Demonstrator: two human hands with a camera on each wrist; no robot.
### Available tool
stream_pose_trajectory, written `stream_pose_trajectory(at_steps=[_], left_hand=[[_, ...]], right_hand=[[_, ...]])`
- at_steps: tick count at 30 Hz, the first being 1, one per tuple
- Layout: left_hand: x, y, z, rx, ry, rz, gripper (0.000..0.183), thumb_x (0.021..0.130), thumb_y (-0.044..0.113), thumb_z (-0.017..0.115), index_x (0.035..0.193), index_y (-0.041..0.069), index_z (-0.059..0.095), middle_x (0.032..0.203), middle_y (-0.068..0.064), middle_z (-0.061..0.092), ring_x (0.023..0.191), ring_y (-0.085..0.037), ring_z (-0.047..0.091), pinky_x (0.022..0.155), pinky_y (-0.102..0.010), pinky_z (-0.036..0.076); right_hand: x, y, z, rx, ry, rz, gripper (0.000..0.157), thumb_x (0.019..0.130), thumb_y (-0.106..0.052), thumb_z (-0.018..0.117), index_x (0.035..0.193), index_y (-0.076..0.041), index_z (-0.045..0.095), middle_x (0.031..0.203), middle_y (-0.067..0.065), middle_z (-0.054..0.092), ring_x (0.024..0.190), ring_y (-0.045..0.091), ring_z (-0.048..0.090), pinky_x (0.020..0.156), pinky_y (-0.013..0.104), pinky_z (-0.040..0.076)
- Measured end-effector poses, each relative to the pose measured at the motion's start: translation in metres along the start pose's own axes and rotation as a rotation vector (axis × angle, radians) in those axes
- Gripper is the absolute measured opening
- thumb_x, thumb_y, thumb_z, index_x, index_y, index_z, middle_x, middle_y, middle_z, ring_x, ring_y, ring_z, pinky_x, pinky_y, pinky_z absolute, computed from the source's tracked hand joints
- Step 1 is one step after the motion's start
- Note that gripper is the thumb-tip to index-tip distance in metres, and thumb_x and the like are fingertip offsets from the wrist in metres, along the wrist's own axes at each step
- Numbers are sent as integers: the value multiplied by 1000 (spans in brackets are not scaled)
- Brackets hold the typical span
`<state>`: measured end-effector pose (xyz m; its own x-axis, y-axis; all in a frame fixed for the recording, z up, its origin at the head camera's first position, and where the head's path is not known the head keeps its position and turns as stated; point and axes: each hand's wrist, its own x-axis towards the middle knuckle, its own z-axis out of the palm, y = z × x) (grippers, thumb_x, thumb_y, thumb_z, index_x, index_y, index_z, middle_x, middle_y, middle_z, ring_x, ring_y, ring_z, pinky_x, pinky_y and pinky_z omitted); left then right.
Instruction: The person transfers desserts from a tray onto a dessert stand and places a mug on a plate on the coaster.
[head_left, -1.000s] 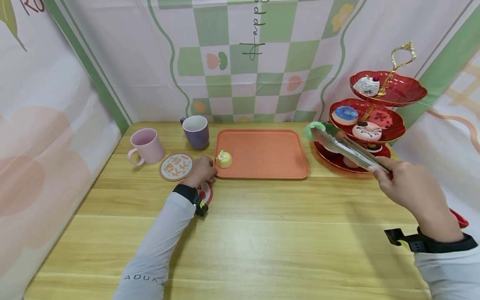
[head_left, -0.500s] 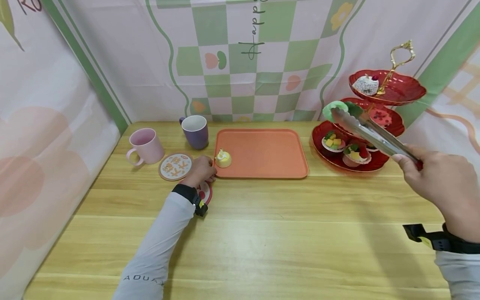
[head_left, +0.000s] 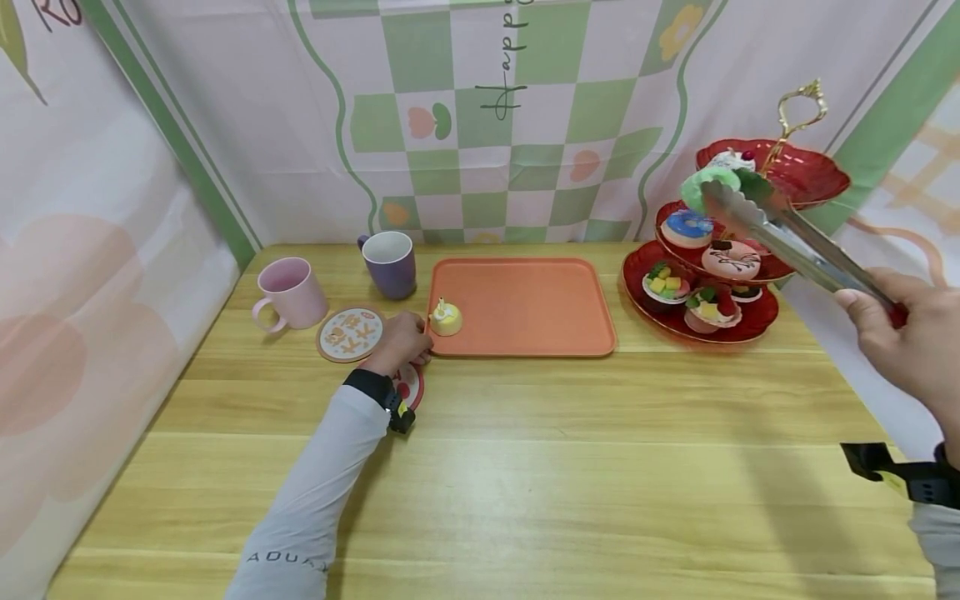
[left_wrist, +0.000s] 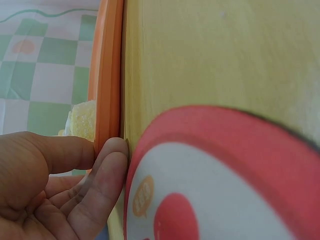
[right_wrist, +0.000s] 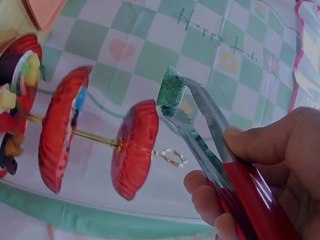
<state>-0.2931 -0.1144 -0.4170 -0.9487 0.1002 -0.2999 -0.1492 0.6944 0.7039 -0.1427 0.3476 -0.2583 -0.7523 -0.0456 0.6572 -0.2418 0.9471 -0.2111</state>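
My right hand (head_left: 911, 337) grips a pair of metal tongs (head_left: 813, 254) with red handles, seen closer in the right wrist view. Between the tongs' tips is a green toy cake (right_wrist: 170, 90), held up at the left side of the three-tier red stand (head_left: 817, 179), partly covering the white cake (head_left: 729, 158) on its top tier. At the near left corner of the orange tray (head_left: 532, 308), my left hand (head_left: 401, 343) pinches the rim between thumb and fingers. A small yellow cake (head_left: 446, 320) sits on the tray beside that hand.
Blue (head_left: 687, 228) and pink (head_left: 731, 260) cakes lie on the middle tier, with fruit cupcakes (head_left: 666, 287) on the bottom one. A pink mug (head_left: 294, 292), a purple mug (head_left: 392, 265) and a round coaster (head_left: 348, 333) stand left. Under my left wrist lies a red-rimmed coaster (left_wrist: 215, 195).
My right hand has moved right and up with the tongs, carrying the green cake from beside the lower tiers to the top tier's height. My left hand stays on the tray.
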Motion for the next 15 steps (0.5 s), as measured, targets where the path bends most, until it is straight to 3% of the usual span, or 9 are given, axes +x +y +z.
stream_pose_trajectory(at_steps=[5,8,12,15], left_hand=[[0,0,0,3,1,7,12,88,7,59,95,-1,63,67,-9,64,55,-15,62,52,-25,50],[-1,0,-1,1,0,3,13,88,7,59,96,-2,63,67,-9,64,56,-15,62,52,-25,50],[0,0,-1,-5,-3,-1,14,88,7,59,97,-2,63,68,-9,65,56,-15,62,52,-25,50],[0,0,-2,-9,-4,0,15,88,7,60,99,-2,62,68,-9,65,55,-16,62,52,-25,51]], right_hand=[[4,9,-5,119,28,21,13,89,3,56,86,15,55,58,-30,29,42,-9,22,33,19,16],[5,17,-6,72,62,-26,19,90,-1,57,84,17,56,51,-11,42,42,-11,20,31,19,16],[6,29,-7,-74,136,-112,57,96,-36,49,87,20,59,60,30,47,48,-13,18,33,18,15],[4,39,-5,-159,192,-128,64,96,-43,46,92,20,60,70,35,52,42,6,36,38,23,23]])
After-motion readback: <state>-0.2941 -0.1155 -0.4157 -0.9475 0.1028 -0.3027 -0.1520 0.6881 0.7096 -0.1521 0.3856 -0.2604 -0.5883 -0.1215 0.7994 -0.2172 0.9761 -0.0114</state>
